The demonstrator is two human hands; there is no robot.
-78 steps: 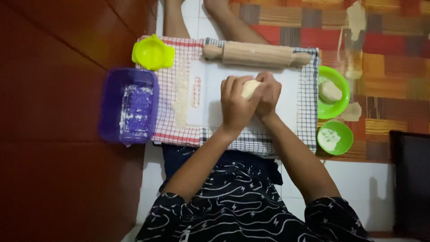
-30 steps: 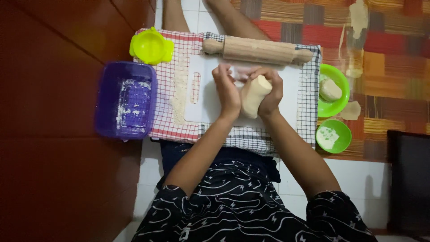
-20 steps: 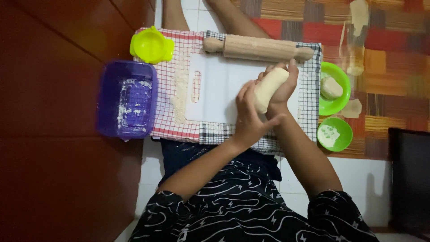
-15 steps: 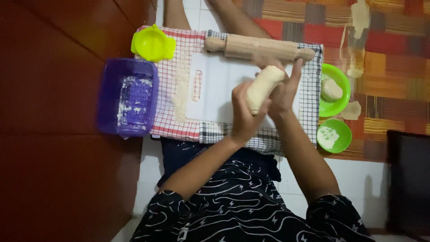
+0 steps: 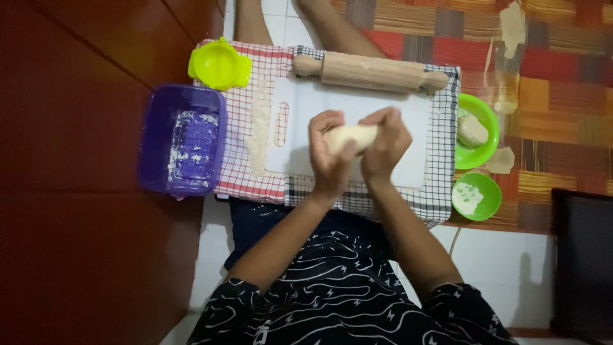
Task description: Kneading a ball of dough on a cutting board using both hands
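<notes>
A pale roll of dough (image 5: 350, 135) sits between both my hands over a white cutting board (image 5: 300, 108). My left hand (image 5: 329, 156) grips its left end and my right hand (image 5: 385, 145) wraps its right end. The board rests on a checked cloth (image 5: 239, 172) with a streak of flour along its left part. A wooden rolling pin (image 5: 370, 71) lies across the far edge of the board, clear of both hands.
A purple plastic tub (image 5: 184, 140) dusted with flour stands left of the cloth, a yellow-green mould (image 5: 219, 64) beyond it. At right, one green bowl (image 5: 476, 133) holds a dough lump and another green bowl (image 5: 476, 197) holds flour. Patterned mat and dark box lie further right.
The dough was held upright near the board's right side; both hands have brought it back toward the middle and turned it level, still gripped at both ends.
</notes>
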